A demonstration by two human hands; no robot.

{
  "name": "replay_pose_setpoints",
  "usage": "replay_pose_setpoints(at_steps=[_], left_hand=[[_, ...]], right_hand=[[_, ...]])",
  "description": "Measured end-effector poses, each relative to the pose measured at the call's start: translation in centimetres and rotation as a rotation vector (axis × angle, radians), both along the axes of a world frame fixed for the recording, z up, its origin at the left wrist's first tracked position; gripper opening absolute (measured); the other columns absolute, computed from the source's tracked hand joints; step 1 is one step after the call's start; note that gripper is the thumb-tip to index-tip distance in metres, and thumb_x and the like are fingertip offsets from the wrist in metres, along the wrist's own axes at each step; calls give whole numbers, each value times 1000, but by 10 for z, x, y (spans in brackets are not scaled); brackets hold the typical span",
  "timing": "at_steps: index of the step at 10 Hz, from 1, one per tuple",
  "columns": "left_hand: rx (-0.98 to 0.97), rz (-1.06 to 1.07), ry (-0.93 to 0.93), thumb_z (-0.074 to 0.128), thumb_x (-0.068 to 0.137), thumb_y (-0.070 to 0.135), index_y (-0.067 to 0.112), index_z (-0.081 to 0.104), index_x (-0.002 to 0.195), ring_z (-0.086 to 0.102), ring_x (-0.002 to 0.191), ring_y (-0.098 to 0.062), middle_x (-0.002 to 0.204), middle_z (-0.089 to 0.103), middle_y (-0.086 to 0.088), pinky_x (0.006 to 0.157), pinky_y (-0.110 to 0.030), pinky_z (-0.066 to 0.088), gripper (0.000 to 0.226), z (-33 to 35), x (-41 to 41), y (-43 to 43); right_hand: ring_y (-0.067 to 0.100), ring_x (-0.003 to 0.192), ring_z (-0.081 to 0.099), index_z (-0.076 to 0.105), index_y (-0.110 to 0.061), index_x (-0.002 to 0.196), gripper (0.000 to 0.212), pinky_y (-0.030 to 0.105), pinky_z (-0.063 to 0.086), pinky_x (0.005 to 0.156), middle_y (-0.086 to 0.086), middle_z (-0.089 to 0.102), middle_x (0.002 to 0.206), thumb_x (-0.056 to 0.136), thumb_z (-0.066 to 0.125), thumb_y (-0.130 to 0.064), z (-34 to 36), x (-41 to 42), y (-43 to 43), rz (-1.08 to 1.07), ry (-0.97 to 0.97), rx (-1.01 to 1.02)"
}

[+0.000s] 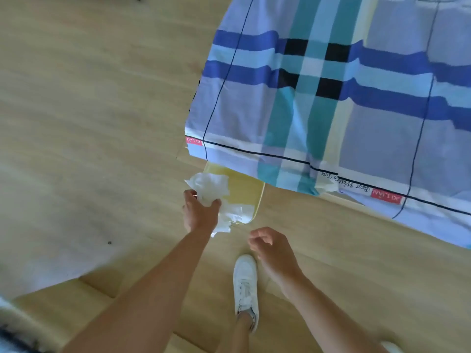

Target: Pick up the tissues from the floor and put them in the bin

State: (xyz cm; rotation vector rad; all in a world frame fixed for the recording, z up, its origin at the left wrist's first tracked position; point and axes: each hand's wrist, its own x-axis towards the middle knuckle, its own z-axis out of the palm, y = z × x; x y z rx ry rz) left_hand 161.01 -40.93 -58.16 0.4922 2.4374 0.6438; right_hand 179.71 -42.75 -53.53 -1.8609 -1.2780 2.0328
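Floor point(89, 123): pale wood-look boards; one small dark speck point(109, 243)
Bed point(356, 98): checked blue, teal and cream cover overhanging the bin
Bin point(244, 197): yellow, partly under the bed edge; a tissue inside
Left hand point(200, 212): fingers clenched on crumpled white tissues point(211, 187) above the bin rim
Right hand point(274, 250): fingers loosely curled, holding nothing
Shoe point(246, 284): white, on the floor

Left hand point(200, 212) clenched, arm outstretched; right hand point(274, 250) loosely curled, empty.
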Motion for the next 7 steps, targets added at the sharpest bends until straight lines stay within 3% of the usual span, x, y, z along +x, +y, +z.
replay_pose_setpoints(at_steps=[2,4,5,6,7], left_hand=[[-101,87,-133,79,73,30,7,40,119,61,106,-37,119,61,-16,84,-41,47,65,-60,-21,26],[-152,22,-382,72,81,43,9,40,138,53,124,-31,137,54,-11,93,-35,42,73,-78,-28,33],[-224,-67,-428,67,84,46,12,50,133,57,113,-26,134,58,-8,86,-31,41,62,-65,-35,22],[-235,-168,-451,64,86,42,14,57,126,58,99,-21,127,63,-5,81,-28,41,49,-41,-49,6],[-168,-180,-538,65,86,35,14,62,117,64,107,-23,119,70,-6,86,-30,49,37,3,-44,-16]], right_hand=[[18,93,71,69,-24,95,13,42,55,90,2,75,91,89,60,-18,-42,-32,12,48,-118,-4],[22,97,70,69,-22,98,15,48,54,92,5,75,98,87,59,-20,-62,-40,33,70,-193,14],[22,92,71,69,-21,100,17,47,55,91,3,75,91,87,59,-21,-63,-44,36,48,-217,15],[21,90,71,67,-13,110,22,43,54,89,8,74,97,89,60,-15,-60,-58,41,14,-227,-23],[21,89,70,65,-9,115,23,39,52,85,12,72,103,92,59,-9,-41,-66,39,14,-251,-54]])
